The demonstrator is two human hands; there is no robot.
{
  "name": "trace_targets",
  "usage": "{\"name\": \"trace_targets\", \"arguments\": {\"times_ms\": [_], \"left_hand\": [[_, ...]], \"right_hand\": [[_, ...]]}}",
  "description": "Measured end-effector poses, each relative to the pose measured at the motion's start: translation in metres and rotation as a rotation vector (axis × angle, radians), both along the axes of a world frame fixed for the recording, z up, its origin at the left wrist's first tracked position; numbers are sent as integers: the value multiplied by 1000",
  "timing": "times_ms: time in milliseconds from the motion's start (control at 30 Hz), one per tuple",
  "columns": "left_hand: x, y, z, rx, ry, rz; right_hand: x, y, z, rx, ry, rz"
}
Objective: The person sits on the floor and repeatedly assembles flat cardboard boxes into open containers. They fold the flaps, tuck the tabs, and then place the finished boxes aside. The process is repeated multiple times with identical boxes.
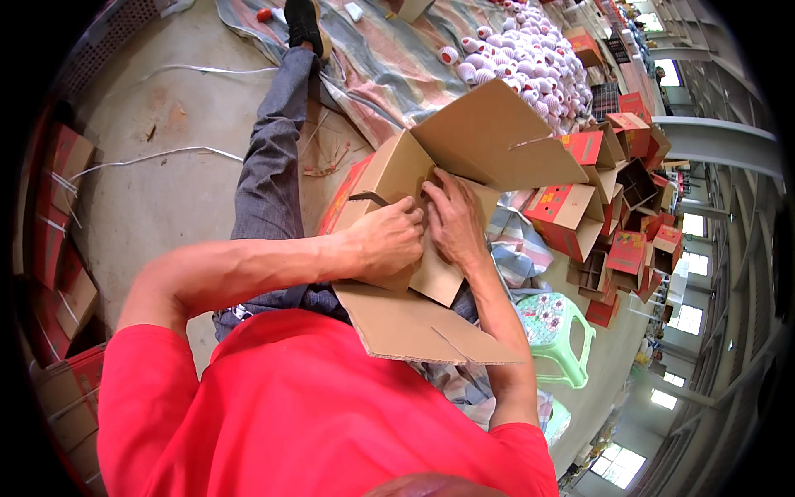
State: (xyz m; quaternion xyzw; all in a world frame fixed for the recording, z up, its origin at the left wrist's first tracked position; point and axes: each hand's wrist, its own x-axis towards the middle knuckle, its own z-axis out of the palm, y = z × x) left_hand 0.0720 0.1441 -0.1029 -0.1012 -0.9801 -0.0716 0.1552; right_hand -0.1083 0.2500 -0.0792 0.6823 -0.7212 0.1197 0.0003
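A cardboard box (387, 172) with a printed red side rests on my lap, its brown flaps spread out. One wide flap (489, 137) stands out on the far side, and another flap (414, 327) hangs toward my body. My left hand (387, 238) is closed, fingertips curled against the cardboard at the middle of the box. Beside it, my right hand (454, 219) bends its fingers onto the same brown cardboard. The fingertips of both hands are close together and partly hidden, so the exact edge they grip does not show.
Many fruits in white foam nets (530, 62) lie on a striped tarp (364, 79) ahead. Open red boxes (571, 217) are piled at the right, near a green stool (563, 331). Flat red cartons (62, 224) stand at the left, with white straps (157, 153) on the floor.
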Motion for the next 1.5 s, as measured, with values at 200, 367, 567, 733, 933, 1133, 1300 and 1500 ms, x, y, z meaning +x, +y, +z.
{"name": "trace_targets", "arguments": {"times_ms": [200,367,567,733,933,1133,1300,1500], "left_hand": [[-4,-5,14,208,-214,-46],[-4,-2,-1,133,-24,-17],[-7,-5,30,153,-366,-103],[-18,7,-1,572,-56,-59],[-36,21,-12,860,323,-33],[-44,45,-89,926,268,-118],[-47,32,-95,942,173,-71],[-42,13,-97,1008,200,-120]], "right_hand": [[-34,28,-15,-471,-275,-566],[-38,73,-60,-580,-804,-796],[-31,71,-71,-466,-1164,-814],[-6,45,-72,-524,-1192,-798],[-4,63,-106,-354,-657,-447],[14,56,-116,-185,-222,-308],[17,40,-134,-111,-50,-392],[10,47,-161,-82,27,-424]]}}
